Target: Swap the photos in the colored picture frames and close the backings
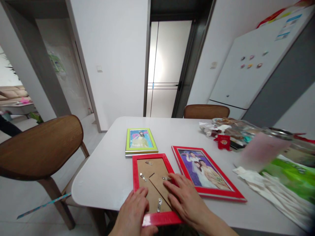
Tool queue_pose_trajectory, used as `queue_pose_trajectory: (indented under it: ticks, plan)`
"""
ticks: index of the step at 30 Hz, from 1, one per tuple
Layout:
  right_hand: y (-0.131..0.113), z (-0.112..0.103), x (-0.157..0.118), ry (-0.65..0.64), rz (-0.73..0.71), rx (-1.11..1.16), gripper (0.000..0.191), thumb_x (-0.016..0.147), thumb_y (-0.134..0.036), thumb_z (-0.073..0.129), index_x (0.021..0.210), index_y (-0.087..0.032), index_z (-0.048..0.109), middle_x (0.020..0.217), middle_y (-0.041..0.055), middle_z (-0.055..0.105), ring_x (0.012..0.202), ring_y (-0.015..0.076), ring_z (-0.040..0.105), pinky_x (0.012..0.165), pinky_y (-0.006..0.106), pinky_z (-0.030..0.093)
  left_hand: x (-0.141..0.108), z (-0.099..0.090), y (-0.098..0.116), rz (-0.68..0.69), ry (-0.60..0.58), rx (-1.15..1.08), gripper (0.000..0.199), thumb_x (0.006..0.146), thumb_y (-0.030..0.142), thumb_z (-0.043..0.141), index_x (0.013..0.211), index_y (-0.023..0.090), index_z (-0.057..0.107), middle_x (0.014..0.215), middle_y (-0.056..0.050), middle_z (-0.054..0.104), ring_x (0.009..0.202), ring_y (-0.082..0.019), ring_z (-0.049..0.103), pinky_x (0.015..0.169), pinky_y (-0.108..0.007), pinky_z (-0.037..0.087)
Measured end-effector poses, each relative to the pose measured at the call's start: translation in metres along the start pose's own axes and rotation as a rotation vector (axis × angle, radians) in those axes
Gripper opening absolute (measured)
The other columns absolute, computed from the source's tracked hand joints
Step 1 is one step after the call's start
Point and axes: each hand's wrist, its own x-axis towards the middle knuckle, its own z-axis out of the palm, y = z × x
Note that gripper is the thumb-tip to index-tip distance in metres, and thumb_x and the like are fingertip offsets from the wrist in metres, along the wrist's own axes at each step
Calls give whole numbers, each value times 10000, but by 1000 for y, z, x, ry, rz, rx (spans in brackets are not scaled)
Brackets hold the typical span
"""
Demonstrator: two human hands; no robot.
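Observation:
A red picture frame (163, 218) lies face down at the table's near edge, its brown backing board (154, 164) showing. Metal turn clips (159, 205) sit around the board, and a dark diagonal stand outline crosses it. My left hand (134, 209) is closed around the frame's lower left side, thumb near the bottom rail. Bent over the right side, my right hand (185, 198) has its fingertips at the right-hand clip (166, 178) and hides part of the rail. To the right lies a second red frame (214, 191), face up with a group wedding photo.
A yellow-green frame (141, 152) with a portrait lies farther back on the white table (103, 173). At right are white gloves (265, 186), a green package (292, 173), a red booklet (223, 142) and plastic-wrapped items. Wooden chairs (41, 147) stand left and behind.

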Motion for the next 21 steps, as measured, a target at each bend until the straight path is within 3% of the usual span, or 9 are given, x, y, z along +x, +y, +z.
queue_pose_trajectory:
  ticks: [5,10,16,21]
  plan:
    - [-26,-13,-9,-192,-222,68,296,763,-286,436,1041,-285,541,1146,51,477,1026,228,395,853,386,319,-1,-6,5,-26,-33,-20,278,576,252,676,805,137,569,1268,-144,407,1188,-252,332,990,-409,263]
    - [-19,-8,-10,-236,-315,73,413,726,-427,469,1105,-265,495,1184,59,461,1059,253,364,877,406,277,2,-4,2,-27,-59,-31,286,562,239,677,807,138,569,1272,-146,401,1191,-254,325,993,-407,255]
    - [-13,3,-16,-219,-292,35,467,737,-410,460,1185,-286,421,1248,55,422,1097,266,340,893,424,253,-1,-1,-1,-25,-24,-64,288,559,221,656,819,139,565,1274,-146,400,1191,-256,326,989,-412,258]
    - [-14,-2,-20,-230,-296,67,458,719,-352,498,1169,-286,444,1236,59,426,1105,259,337,906,416,248,-5,-2,-3,-13,8,-106,279,564,207,650,823,145,567,1265,-130,418,1191,-244,329,984,-393,271]
